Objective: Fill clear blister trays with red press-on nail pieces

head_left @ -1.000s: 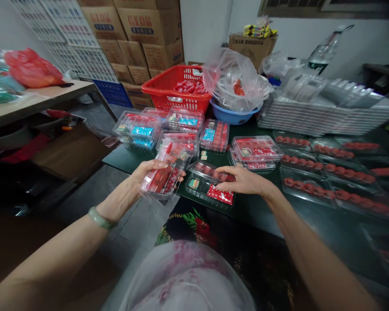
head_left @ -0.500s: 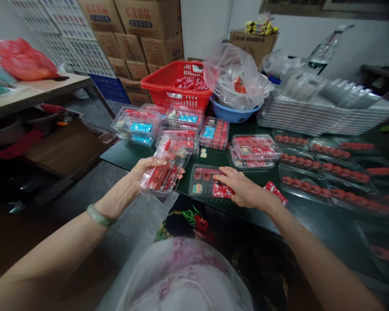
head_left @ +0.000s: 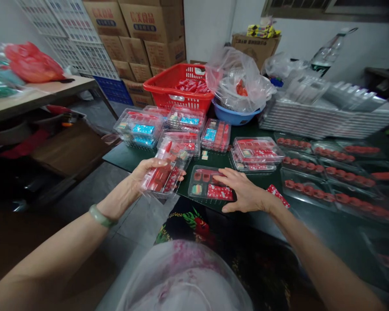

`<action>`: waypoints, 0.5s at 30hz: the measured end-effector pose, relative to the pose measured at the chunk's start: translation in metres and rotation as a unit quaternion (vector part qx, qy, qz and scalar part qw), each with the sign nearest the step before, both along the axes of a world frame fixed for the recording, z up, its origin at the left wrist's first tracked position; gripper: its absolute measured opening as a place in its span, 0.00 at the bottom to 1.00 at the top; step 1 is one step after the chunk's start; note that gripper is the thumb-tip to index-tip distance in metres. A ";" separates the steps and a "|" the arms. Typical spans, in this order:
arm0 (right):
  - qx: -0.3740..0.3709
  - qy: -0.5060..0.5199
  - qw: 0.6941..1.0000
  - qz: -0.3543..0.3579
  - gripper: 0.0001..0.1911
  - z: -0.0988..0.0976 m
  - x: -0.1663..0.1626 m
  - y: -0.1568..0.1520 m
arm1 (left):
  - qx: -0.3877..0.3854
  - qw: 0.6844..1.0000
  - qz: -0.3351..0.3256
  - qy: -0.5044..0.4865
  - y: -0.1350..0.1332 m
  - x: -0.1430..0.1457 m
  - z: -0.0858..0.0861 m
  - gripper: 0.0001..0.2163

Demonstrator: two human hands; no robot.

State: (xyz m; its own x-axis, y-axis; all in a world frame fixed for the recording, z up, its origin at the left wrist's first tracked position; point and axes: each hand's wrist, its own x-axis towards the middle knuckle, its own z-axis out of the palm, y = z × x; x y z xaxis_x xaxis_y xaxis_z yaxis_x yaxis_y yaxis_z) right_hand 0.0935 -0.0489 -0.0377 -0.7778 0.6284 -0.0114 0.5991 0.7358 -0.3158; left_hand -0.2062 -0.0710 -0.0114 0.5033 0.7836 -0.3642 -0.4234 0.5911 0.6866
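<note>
My left hand [head_left: 139, 181] grips a closed clear plastic box [head_left: 167, 170] of red items, held off the table's near left corner. My right hand [head_left: 244, 192] lies flat, fingers stretched, on a second clear box [head_left: 202, 185] that rests closed on the dark green table [head_left: 220, 211]; red pieces and a red patterned packet show inside it. A loose red patterned packet [head_left: 278, 195] lies beside my right wrist.
Stacks of filled clear boxes [head_left: 139, 129] stand further back. Behind them are a red basket [head_left: 178, 88], a blue bowl [head_left: 233, 115] with a plastic bag, and piled empty trays [head_left: 327, 114]. Open trays with red pieces [head_left: 311, 166] cover the right. Cartons [head_left: 142, 26] line the wall.
My right hand pressed the raised lid of the box on the table down flat and now rests on it. The loose red packet came into sight by my wrist. My left hand held still.
</note>
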 end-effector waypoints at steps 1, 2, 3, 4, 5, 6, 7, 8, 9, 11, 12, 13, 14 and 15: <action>0.002 0.003 1.000 -0.004 0.43 -0.001 0.000 0.000 | -0.001 1.000 0.003 -0.003 0.000 -0.001 -0.001 0.20; 0.013 0.008 1.000 -0.014 0.43 -0.004 0.000 -0.002 | 0.000 1.000 0.004 -0.008 0.000 -0.002 -0.003 0.21; 0.033 0.016 0.999 -0.027 0.40 -0.007 -0.001 -0.003 | 0.003 1.000 0.006 -0.014 0.000 -0.003 -0.004 0.23; 0.054 0.023 0.997 -0.041 0.37 -0.010 -0.002 -0.005 | 0.008 1.000 0.008 -0.022 0.000 -0.004 -0.006 0.24; 0.073 0.030 0.996 -0.050 0.33 -0.014 -0.004 -0.007 | 0.016 0.999 0.011 -0.032 0.000 -0.004 -0.007 0.25; 0.087 0.034 0.994 -0.054 0.30 -0.019 -0.005 -0.008 | 0.025 0.999 0.015 -0.042 -0.001 -0.004 -0.008 0.26; 0.096 0.038 0.993 -0.053 0.28 -0.023 -0.006 -0.009 | 0.036 0.998 0.019 -0.053 -0.001 -0.004 -0.007 0.27; 0.100 0.043 0.993 -0.049 0.27 -0.026 -0.006 -0.010 | 0.047 0.997 0.022 -0.061 -0.002 -0.003 -0.006 0.27; 0.102 0.048 0.993 -0.044 0.27 -0.028 -0.006 -0.009 | 0.058 0.996 0.025 -0.065 -0.003 -0.001 -0.005 0.28; 0.102 0.062 0.992 -0.043 0.29 -0.031 -0.007 -0.008 | 0.080 0.995 0.025 -0.059 -0.004 0.002 0.001 0.29; 0.101 0.069 0.991 -0.046 0.32 -0.032 -0.007 -0.008 | 0.089 0.995 0.017 -0.048 -0.004 0.005 0.004 0.30; 0.102 0.077 0.990 -0.052 0.35 -0.032 -0.007 -0.009 | 0.097 0.995 0.005 -0.032 -0.003 0.008 0.008 0.31; 0.103 0.085 0.989 -0.061 0.39 -0.031 -0.008 -0.010 | 0.107 0.994 -0.011 -0.011 -0.003 0.011 0.012 0.31; 0.107 0.093 0.987 -0.072 0.43 -0.031 -0.008 -0.012 | 0.123 0.992 -0.025 0.016 -0.002 0.015 0.017 0.31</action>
State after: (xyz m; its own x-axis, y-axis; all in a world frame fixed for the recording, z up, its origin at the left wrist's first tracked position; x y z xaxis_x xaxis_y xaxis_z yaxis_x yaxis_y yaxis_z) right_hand 0.0852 -0.0613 -0.0689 -0.6560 0.7059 0.2671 0.6494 0.7082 -0.2769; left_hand -0.1911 -0.0730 0.0054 0.5348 0.8254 -0.1807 -0.3735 0.4228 0.8257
